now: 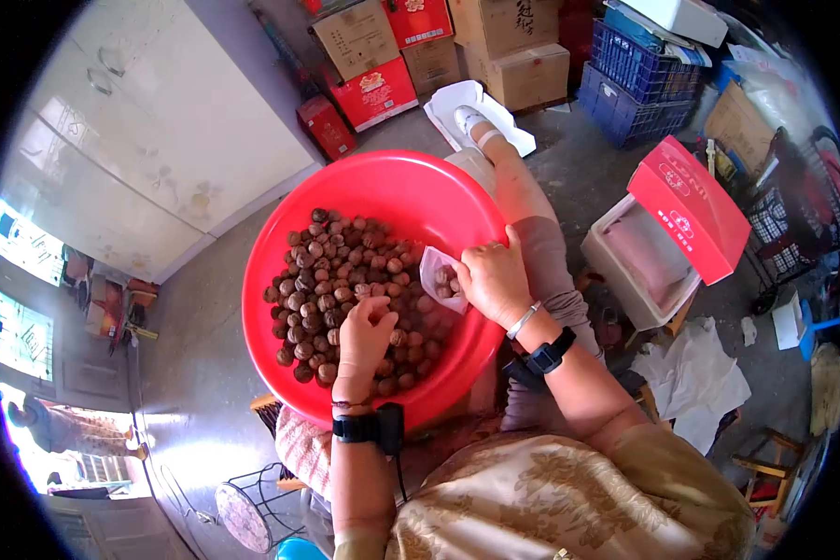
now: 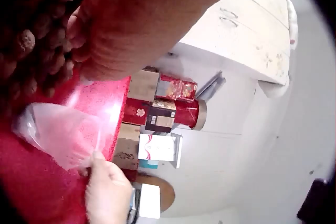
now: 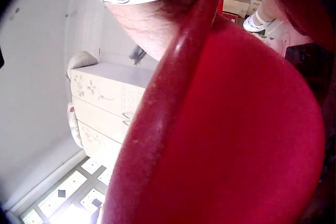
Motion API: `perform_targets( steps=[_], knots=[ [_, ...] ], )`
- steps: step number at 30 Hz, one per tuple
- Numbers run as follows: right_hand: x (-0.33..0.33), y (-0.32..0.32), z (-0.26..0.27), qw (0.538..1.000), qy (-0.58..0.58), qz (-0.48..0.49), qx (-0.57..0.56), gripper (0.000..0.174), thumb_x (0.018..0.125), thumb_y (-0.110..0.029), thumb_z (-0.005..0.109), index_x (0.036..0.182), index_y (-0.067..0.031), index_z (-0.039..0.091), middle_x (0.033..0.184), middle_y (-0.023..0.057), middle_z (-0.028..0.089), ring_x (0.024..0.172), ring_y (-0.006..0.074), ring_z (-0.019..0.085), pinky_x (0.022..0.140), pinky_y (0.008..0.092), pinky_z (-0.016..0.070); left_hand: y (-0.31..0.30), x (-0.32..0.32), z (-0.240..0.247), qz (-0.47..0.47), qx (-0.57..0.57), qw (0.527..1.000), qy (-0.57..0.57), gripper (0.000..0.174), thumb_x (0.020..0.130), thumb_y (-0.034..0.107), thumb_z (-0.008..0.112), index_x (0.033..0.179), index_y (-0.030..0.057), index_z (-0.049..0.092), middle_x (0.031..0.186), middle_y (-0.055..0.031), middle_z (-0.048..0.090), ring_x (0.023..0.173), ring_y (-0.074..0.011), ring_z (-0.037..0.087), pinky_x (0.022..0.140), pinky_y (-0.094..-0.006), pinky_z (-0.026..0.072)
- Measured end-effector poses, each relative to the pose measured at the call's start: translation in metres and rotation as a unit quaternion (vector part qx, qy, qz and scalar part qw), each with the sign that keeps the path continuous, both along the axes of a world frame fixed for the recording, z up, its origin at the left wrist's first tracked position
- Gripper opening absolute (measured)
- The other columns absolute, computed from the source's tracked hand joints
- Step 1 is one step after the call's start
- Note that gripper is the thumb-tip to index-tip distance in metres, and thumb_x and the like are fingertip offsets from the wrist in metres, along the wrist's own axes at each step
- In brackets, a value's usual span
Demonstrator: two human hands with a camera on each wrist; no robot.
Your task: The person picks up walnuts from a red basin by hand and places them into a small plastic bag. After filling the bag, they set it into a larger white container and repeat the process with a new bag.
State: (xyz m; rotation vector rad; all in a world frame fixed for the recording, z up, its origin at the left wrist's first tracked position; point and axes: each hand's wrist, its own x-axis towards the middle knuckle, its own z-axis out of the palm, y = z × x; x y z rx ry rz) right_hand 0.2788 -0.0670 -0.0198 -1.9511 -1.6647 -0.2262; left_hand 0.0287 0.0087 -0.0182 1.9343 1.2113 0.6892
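Note:
A big red plastic basin (image 1: 471, 201) holds a heap of brown walnuts (image 1: 313, 280). My right hand (image 1: 497, 282), at the basin's right rim, pinches the edge of a thin clear plastic bag (image 1: 427, 270) with several walnuts inside. The left wrist view also shows the bag (image 2: 63, 134) stretched out from the right hand's fingertips (image 2: 100, 163). Over the heap is my left hand (image 1: 364, 336), its fingers bent down at the walnuts; I cannot tell whether it holds one. In the right wrist view, the basin wall (image 3: 236, 119) hides the right hand's fingers.
The basin sits over the person's lap. Stacked cartons (image 1: 523, 75) and blue crates (image 1: 639, 79) stand at the back. To the right is a white box (image 1: 616, 271) with a red lid (image 1: 691, 210). A wire-legged stool (image 1: 245, 515) stands at lower left.

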Motion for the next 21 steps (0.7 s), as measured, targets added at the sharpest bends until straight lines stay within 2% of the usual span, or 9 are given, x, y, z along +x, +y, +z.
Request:
perform_targets(
  steps=[2, 3, 4, 6, 7, 9, 16, 19, 21],
  knots=[
    [0.000, 0.000, 0.001, 1.000, -0.005, -0.003, 0.003, 0.027, 0.095, -0.031, 0.065, 0.079, -0.0095, 0.070, 0.077, 0.0112, 0.071, 0.084, 0.0300, 0.070, 0.114, 0.0594, 0.0333, 0.002, -0.006, -0.007, -0.036, 0.021, 0.992, 0.118, 0.034, 0.085, 0.012, 0.074, 0.118, 0.0026, 0.072, 0.101, -0.0173, 0.072, 0.085, -0.0274, 0.069, 0.081, -0.0380, 0.0568],
    [-0.001, -0.001, 0.002, 1.000, -0.004, -0.003, 0.003, 0.027, 0.095, -0.031, 0.065, 0.079, -0.0095, 0.070, 0.077, 0.0112, 0.071, 0.084, 0.0300, 0.070, 0.114, 0.0594, 0.0333, 0.000, -0.009, -0.010, -0.060, 0.052, 0.988, 0.136, 0.035, 0.085, 0.014, 0.072, 0.118, 0.0034, 0.073, 0.107, -0.0220, 0.072, 0.092, -0.0366, 0.070, 0.084, -0.0452, 0.0571],
    [-0.001, -0.001, 0.003, 1.000, -0.002, -0.004, -0.007, 0.027, 0.095, -0.031, 0.065, 0.079, -0.0096, 0.070, 0.078, 0.0110, 0.072, 0.084, 0.0299, 0.070, 0.114, 0.0595, 0.0330, 0.000, -0.010, -0.013, -0.060, 0.052, 0.988, 0.136, 0.035, 0.085, 0.014, 0.072, 0.118, 0.0034, 0.073, 0.107, -0.0220, 0.072, 0.092, -0.0366, 0.070, 0.084, -0.0452, 0.0571],
    [-0.001, -0.001, 0.003, 1.000, 0.000, -0.004, -0.018, 0.027, 0.095, -0.031, 0.065, 0.080, -0.0097, 0.070, 0.078, 0.0108, 0.072, 0.084, 0.0298, 0.070, 0.114, 0.0595, 0.0327, -0.001, -0.011, -0.018, -0.118, 0.082, 0.966, 0.215, 0.038, 0.085, 0.016, 0.071, 0.121, 0.0043, 0.071, 0.109, -0.0241, 0.071, 0.098, -0.0413, 0.069, 0.086, -0.0488, 0.0568],
    [-0.001, -0.001, 0.002, 1.000, 0.000, -0.006, -0.018, 0.027, 0.095, -0.031, 0.065, 0.079, -0.0097, 0.070, 0.078, 0.0107, 0.072, 0.085, 0.0298, 0.070, 0.115, 0.0597, 0.0323, -0.001, -0.012, -0.020, -0.118, 0.082, 0.966, 0.215, 0.038, 0.085, 0.016, 0.071, 0.121, 0.0043, 0.071, 0.109, -0.0241, 0.071, 0.098, -0.0413, 0.069, 0.086, -0.0488, 0.0568],
    [-0.001, -0.001, 0.001, 1.000, 0.000, -0.008, -0.019, 0.027, 0.095, -0.031, 0.066, 0.079, -0.0097, 0.070, 0.079, 0.0106, 0.072, 0.085, 0.0298, 0.070, 0.115, 0.0598, 0.0318, -0.003, -0.012, -0.019, -0.132, 0.060, 0.946, 0.291, 0.041, 0.083, 0.016, 0.072, 0.124, 0.0063, 0.069, 0.107, -0.0251, 0.072, 0.103, -0.0437, 0.068, 0.089, -0.0514, 0.0560],
    [-0.002, -0.002, 0.002, 1.000, 0.004, -0.006, -0.014, 0.026, 0.095, -0.031, 0.066, 0.081, -0.0094, 0.071, 0.079, 0.0108, 0.072, 0.085, 0.0300, 0.070, 0.115, 0.0600, 0.0317, -0.004, -0.009, -0.018, -0.138, 0.031, 0.925, 0.352, 0.038, 0.083, 0.015, 0.073, 0.120, 0.0071, 0.068, 0.104, -0.0251, 0.072, 0.103, -0.0426, 0.069, 0.087, -0.0516, 0.0561],
    [-0.001, -0.002, 0.003, 1.000, 0.005, -0.006, -0.016, 0.026, 0.094, -0.031, 0.066, 0.080, -0.0092, 0.071, 0.079, 0.0112, 0.072, 0.085, 0.0304, 0.070, 0.115, 0.0600, 0.0317, -0.003, -0.009, -0.020, -0.110, 0.023, 0.948, 0.297, 0.038, 0.083, 0.012, 0.074, 0.119, 0.0066, 0.066, 0.101, -0.0240, 0.073, 0.100, -0.0397, 0.071, 0.082, -0.0492, 0.0572],
    [0.000, -0.002, 0.005, 1.000, 0.004, -0.005, -0.021, 0.026, 0.094, -0.031, 0.067, 0.080, -0.0091, 0.071, 0.079, 0.0114, 0.072, 0.085, 0.0306, 0.070, 0.115, 0.0601, 0.0318, -0.004, -0.006, -0.016, -0.084, -0.023, 0.988, 0.131, 0.038, 0.083, 0.006, 0.075, 0.119, 0.0039, 0.063, 0.099, -0.0168, 0.073, 0.091, -0.0305, 0.072, 0.075, -0.0410, 0.0577]
  ],
)
